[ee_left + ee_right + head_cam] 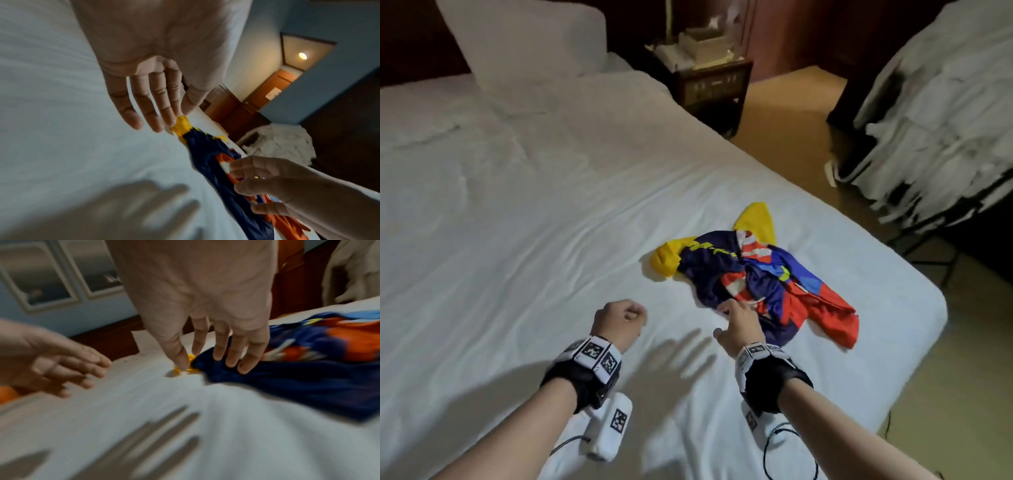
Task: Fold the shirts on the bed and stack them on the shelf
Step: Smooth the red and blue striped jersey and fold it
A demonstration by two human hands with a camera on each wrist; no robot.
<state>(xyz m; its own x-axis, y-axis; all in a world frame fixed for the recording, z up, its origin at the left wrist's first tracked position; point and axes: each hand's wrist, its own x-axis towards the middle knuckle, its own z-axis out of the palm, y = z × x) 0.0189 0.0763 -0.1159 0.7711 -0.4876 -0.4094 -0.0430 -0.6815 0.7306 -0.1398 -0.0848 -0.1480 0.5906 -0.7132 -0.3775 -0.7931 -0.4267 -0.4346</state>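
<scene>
A crumpled shirt [753,274] in navy, red, yellow and blue lies near the right edge of the white bed [551,205]. My right hand [736,315] reaches over its near edge, and in the right wrist view the straight fingers [232,360] touch the navy cloth [287,378] without gripping it. My left hand [625,315] hovers over bare sheet to the left of the shirt and holds nothing. In the left wrist view its fingers [152,120] hang relaxed and point toward the shirt's yellow sleeve [182,125]. No shelf is in view.
A white pillow [524,44] leans at the head of the bed. A dark nightstand [709,89] with white items on top stands beyond the bed's far side. Rumpled white bedding [945,120] fills the right side, across a strip of tan floor [791,144].
</scene>
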